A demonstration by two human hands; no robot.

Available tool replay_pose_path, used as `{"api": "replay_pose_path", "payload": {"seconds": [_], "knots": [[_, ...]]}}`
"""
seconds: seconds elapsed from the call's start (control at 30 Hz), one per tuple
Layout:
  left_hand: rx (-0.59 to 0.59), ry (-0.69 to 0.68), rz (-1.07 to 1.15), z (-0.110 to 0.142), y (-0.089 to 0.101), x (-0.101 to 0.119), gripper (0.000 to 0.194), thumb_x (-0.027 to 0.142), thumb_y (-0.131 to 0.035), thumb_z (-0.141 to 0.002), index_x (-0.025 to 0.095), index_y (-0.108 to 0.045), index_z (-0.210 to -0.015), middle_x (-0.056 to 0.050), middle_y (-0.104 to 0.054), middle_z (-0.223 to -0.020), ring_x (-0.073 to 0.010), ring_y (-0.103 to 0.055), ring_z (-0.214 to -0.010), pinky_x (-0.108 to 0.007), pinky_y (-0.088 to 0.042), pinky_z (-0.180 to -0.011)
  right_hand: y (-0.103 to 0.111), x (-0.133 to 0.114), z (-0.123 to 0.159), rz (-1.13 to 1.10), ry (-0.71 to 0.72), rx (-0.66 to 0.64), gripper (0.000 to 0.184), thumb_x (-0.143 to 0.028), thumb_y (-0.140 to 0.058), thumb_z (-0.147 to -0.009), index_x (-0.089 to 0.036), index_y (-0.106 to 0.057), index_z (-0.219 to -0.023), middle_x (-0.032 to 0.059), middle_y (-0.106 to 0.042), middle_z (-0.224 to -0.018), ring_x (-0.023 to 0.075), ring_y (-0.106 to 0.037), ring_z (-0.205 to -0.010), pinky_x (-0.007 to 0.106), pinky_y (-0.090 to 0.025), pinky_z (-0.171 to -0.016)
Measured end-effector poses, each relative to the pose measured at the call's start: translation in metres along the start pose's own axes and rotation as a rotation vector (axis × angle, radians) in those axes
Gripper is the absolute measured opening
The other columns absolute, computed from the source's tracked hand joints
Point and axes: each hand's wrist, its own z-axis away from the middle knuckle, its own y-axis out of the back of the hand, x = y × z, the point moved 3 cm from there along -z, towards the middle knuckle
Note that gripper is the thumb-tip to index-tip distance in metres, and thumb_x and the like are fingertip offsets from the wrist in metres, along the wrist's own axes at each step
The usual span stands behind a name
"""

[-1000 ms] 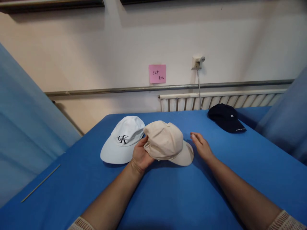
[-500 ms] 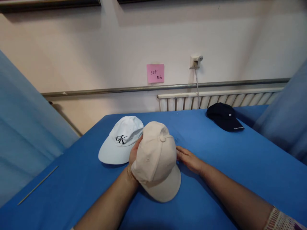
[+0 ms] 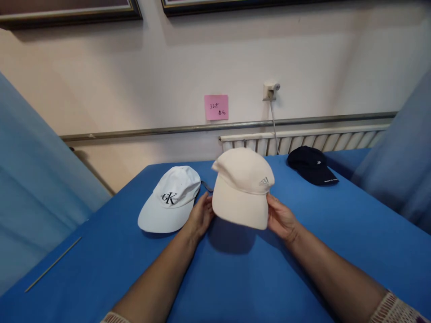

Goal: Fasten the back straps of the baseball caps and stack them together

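Observation:
A beige baseball cap (image 3: 240,179) with a small metallic logo is held up off the blue-covered table, its brim toward me and its shadow below. My right hand (image 3: 282,220) grips the cap at its right edge, with part of the fingers hidden behind it. At the left edge of the brim is my left hand (image 3: 201,216), its fingers loosely stretched; whether they touch the cap I cannot tell. A white cap (image 3: 175,197) with black CK letters lies just left of that hand, with a dark strap behind it.
A dark navy cap (image 3: 310,166) lies at the back right of the blue table cover (image 3: 235,287). A thin stick (image 3: 54,264) rests near the left edge. Behind are a radiator (image 3: 292,141), a metal rail (image 3: 151,132) and a socket with a cord (image 3: 270,92). Blue curtains (image 3: 40,179) hang at the sides.
The beige cap has been turned so its front logo and brim face me, and raised away from me. My right hand now grips its edge; my left hand has come out beside the brim.

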Motion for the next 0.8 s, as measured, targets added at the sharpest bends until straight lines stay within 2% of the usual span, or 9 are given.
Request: {"api": "replay_pose_path", "payload": {"seconds": [0.1, 0.17, 0.3, 0.37, 0.43, 0.5, 0.63, 0.7, 0.8], "knots": [[-0.145, 0.104, 0.023, 0.01, -0.018, -0.01, 0.045, 0.054, -0.051, -0.088, 0.014, -0.064, -0.103, -0.011, -0.07, -0.094, -0.0219, -0.068, -0.086, -0.033, -0.055, -0.077, 0.015, -0.001, -0.011, 0.036, 0.086, 0.086, 0.03, -0.029, -0.074, -0.079, -0.027, -0.065, -0.108, -0.0009, -0.071, -0.112, 0.0161, -0.067, -0.1, 0.03, -0.053, -0.089], [-0.193, 0.12, 0.012, 0.02, -0.028, -0.016, 0.045, 0.053, -0.057, -0.086, 0.013, -0.063, -0.104, -0.013, -0.07, -0.097, -0.0237, -0.069, -0.086, -0.033, -0.056, -0.072, 0.022, 0.004, -0.016, 0.081, 0.089, 0.117, 0.031, -0.031, -0.076, -0.076, -0.026, -0.066, -0.105, -0.0002, -0.071, -0.111, 0.0168, -0.067, -0.099, 0.031, -0.053, -0.086], [-0.005, 0.007, -0.034, 0.026, -0.03, -0.022, 0.019, 0.024, -0.071, -0.08, 0.012, -0.063, -0.093, -0.007, -0.07, -0.079, -0.015, -0.067, -0.066, -0.021, -0.055, -0.056, 0.026, 0.012, -0.017, 0.174, 0.041, 0.125, 0.033, -0.036, -0.079, -0.072, -0.024, -0.067, -0.101, 0.0023, -0.073, -0.104, 0.0179, -0.067, -0.092, 0.032, -0.053, -0.081], [0.032, -0.049, -0.027, 0.027, -0.031, -0.016, 0.016, 0.017, -0.071, -0.078, 0.011, -0.064, -0.092, -0.006, -0.07, -0.076, -0.0126, -0.065, -0.061, -0.018, -0.054, -0.051, 0.024, 0.013, -0.014, 0.228, 0.022, 0.117, 0.033, -0.037, -0.08, -0.071, -0.023, -0.068, -0.098, 0.0026, -0.073, -0.097, 0.0163, -0.067, -0.084, 0.03, -0.052, -0.075], [0.02, -0.129, -0.026, 0.029, -0.032, 0.0, 0.018, 0.013, -0.07, -0.078, 0.01, -0.065, -0.095, -0.007, -0.071, -0.083, -0.0125, -0.065, -0.063, -0.018, -0.055, -0.05, 0.022, 0.014, -0.012, 0.279, -0.001, 0.114, 0.033, -0.038, -0.08, -0.07, -0.022, -0.069, -0.096, 0.0031, -0.073, -0.092, 0.015, -0.066, -0.077, 0.028, -0.05, -0.069], [0.033, -0.254, -0.01, 0.035, -0.03, 0.027, 0.017, 0.012, -0.067, -0.08, 0.011, -0.066, -0.097, -0.007, -0.072, -0.088, -0.0124, -0.066, -0.064, -0.018, -0.057, -0.051, 0.023, 0.014, -0.01, 0.324, -0.028, 0.123, 0.033, -0.04, -0.079, -0.07, -0.021, -0.069, -0.095, 0.0041, -0.072, -0.09, 0.0145, -0.065, -0.075, 0.027, -0.048, -0.067], [0.218, -0.561, 0.121, 0.057, -0.007, 0.092, 0.012, 0.009, -0.055, -0.087, 0.013, -0.065, -0.092, -0.004, -0.073, -0.085, -0.0118, -0.067, -0.063, -0.016, -0.058, -0.051, 0.029, 0.018, -0.012, 0.408, -0.081, 0.167, 0.034, -0.042, -0.08, -0.068, -0.018, -0.07, -0.089, 0.0049, -0.071, -0.085, 0.013, -0.063, -0.069, 0.027, -0.046, -0.066], [0.316, -0.584, 0.165, 0.068, 0.012, 0.112, 0.015, 0.006, -0.05, -0.089, 0.012, -0.064, -0.089, -0.003, -0.073, -0.081, -0.0112, -0.068, -0.062, -0.015, -0.058, -0.053, 0.032, 0.02, -0.013, 0.428, -0.099, 0.179, 0.034, -0.041, -0.08, -0.067, -0.017, -0.069, -0.088, 0.0051, -0.071, -0.083, 0.0127, -0.062, -0.068, 0.027, -0.045, -0.066], [0.482, -0.506, 0.182, 0.083, 0.046, 0.119, 0.014, 0.004, -0.049, -0.088, 0.01, -0.061, -0.087, -0.004, -0.071, -0.072, -0.0107, -0.066, -0.053, -0.015, -0.058, -0.051, 0.033, 0.022, -0.014, 0.441, -0.11, 0.183, 0.034, -0.04, -0.081, -0.067, -0.017, -0.069, -0.088, 0.0054, -0.071, -0.083, 0.0123, -0.062, -0.066, 0.027, -0.046, -0.065]]}}
